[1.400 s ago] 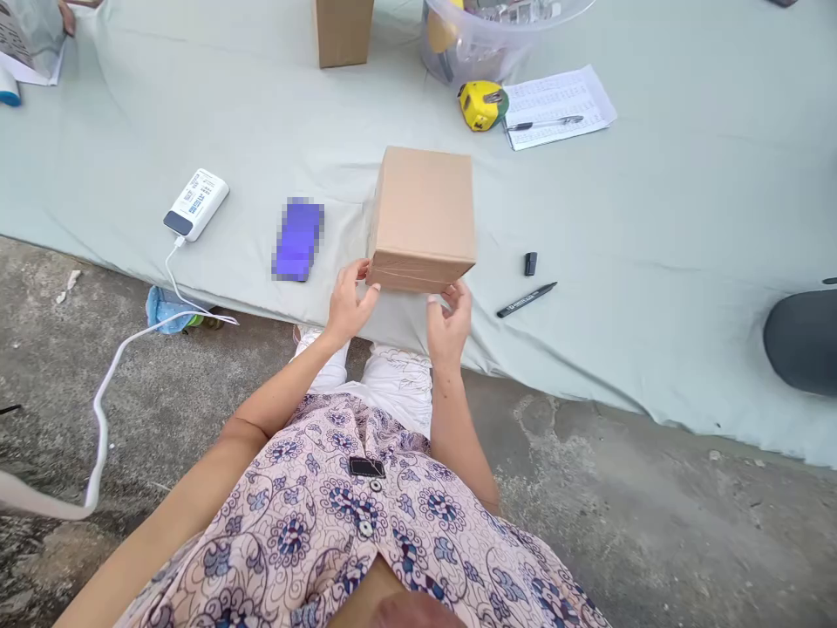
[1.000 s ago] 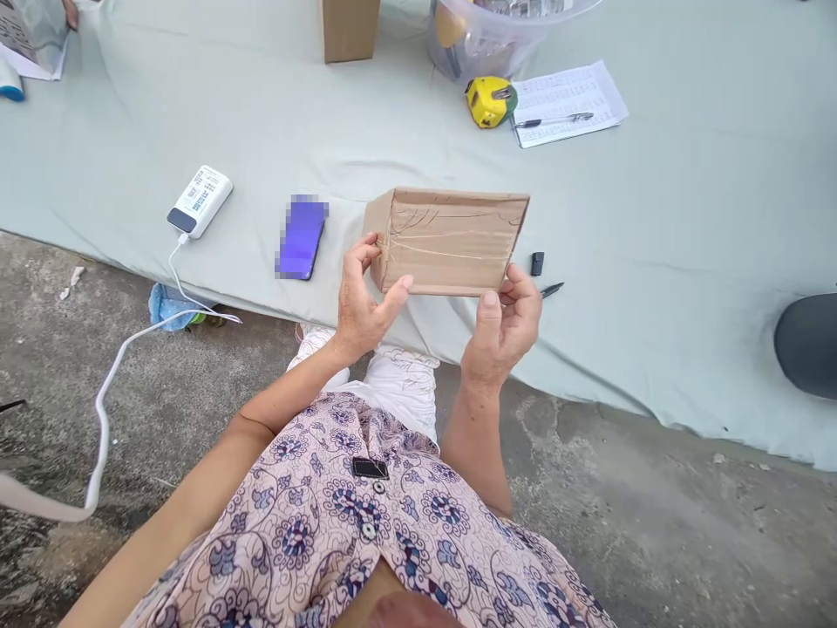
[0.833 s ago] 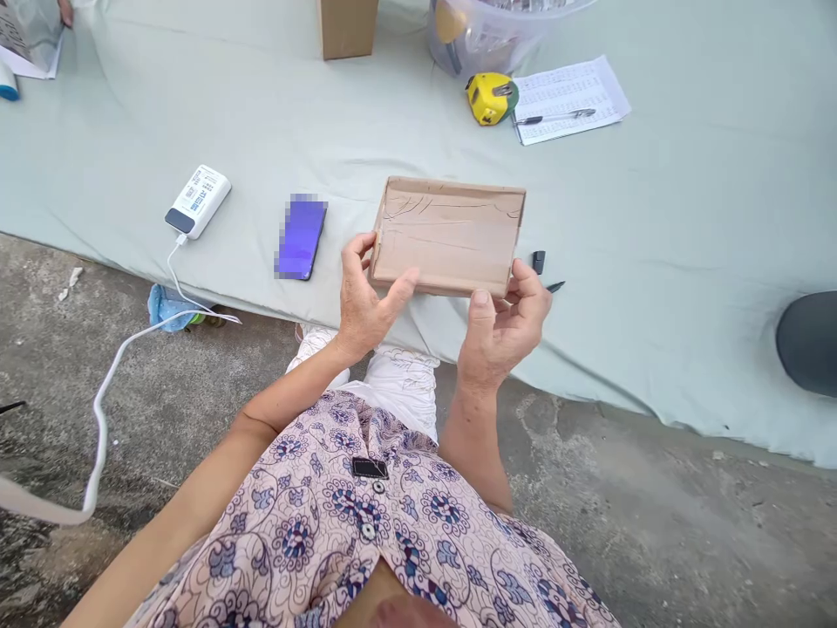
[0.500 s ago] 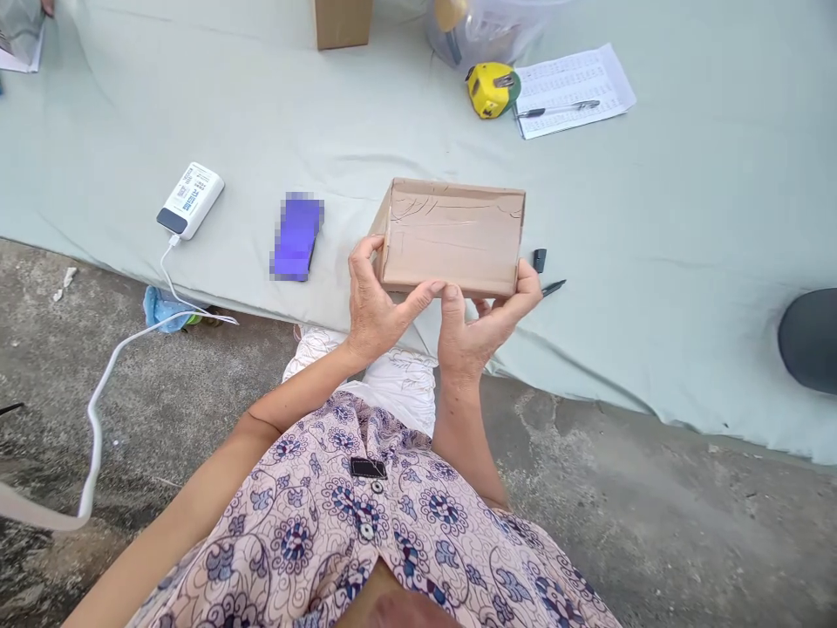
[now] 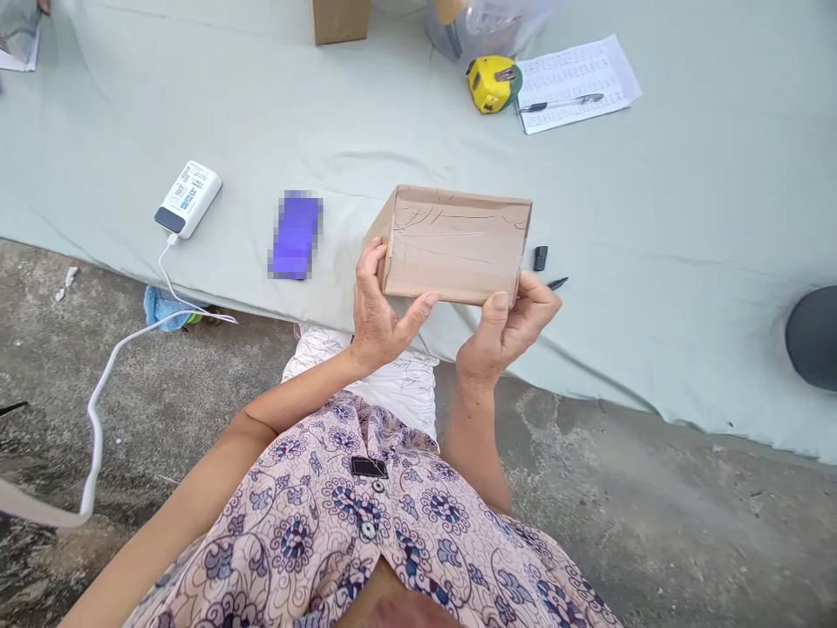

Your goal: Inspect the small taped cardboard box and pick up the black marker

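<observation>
I hold a brown cardboard box (image 5: pixel 454 244) tipped up above the near edge of the pale green cloth (image 5: pixel 654 218), its taped face turned toward me. My left hand (image 5: pixel 379 310) grips its left end, thumb along the lower edge. My right hand (image 5: pixel 513 331) cups the lower right corner from below, thumb on the front face. A black marker (image 5: pixel 558 283) and its cap (image 5: pixel 540 258) lie on the cloth just right of the box, the marker partly hidden by my right hand.
A phone (image 5: pixel 296 235) and a white power bank (image 5: pixel 187 199) with a trailing cable (image 5: pixel 98 410) lie to the left. A yellow tape measure (image 5: pixel 493 84), a sheet with a pen (image 5: pixel 579 83), a clear tub (image 5: pixel 484 26) and another box (image 5: pixel 340 19) sit farther back. A dark round object (image 5: pixel 814 336) is at the right edge.
The box was standing on the cloth; I lifted it and tipped its taped face toward me. In the last half second my right hand slid from the middle of the lower edge to the right corner.
</observation>
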Tool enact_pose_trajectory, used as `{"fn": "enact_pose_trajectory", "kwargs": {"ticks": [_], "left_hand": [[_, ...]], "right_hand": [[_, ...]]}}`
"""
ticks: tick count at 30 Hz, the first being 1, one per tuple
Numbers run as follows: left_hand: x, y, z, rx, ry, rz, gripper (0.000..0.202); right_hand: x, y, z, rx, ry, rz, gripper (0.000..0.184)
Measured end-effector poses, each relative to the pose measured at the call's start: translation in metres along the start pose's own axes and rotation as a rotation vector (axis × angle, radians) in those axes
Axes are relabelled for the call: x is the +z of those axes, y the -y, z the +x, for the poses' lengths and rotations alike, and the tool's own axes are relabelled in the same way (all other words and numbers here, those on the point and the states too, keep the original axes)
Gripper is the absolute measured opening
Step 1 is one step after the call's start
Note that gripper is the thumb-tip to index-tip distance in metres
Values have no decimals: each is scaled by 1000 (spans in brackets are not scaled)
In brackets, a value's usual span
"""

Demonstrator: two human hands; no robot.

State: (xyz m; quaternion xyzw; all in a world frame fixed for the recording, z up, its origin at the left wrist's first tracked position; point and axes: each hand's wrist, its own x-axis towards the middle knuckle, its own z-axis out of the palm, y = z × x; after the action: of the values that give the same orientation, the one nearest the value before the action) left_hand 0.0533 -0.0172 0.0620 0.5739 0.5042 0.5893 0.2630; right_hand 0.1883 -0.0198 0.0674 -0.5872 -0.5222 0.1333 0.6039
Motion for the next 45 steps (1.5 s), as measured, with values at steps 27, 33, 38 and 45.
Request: {"fn": "enact_pose_trajectory", "kwargs": {"ticks": [27,33,38,45], "left_hand": [[-19,12,-49,232,32,7,82],[-20,11,-50,232,28,18,82],[-18,10,-50,249,3,16,81],[-19,11,-52,272,7,-50,82]], "right_hand": [[-28,-11,-27,183,92,91,46],[-28,-13,-29,192,85,84,48],[-27,-7,-29,268,64,118,48],[-28,2,-28,265,27,111,49]]}}
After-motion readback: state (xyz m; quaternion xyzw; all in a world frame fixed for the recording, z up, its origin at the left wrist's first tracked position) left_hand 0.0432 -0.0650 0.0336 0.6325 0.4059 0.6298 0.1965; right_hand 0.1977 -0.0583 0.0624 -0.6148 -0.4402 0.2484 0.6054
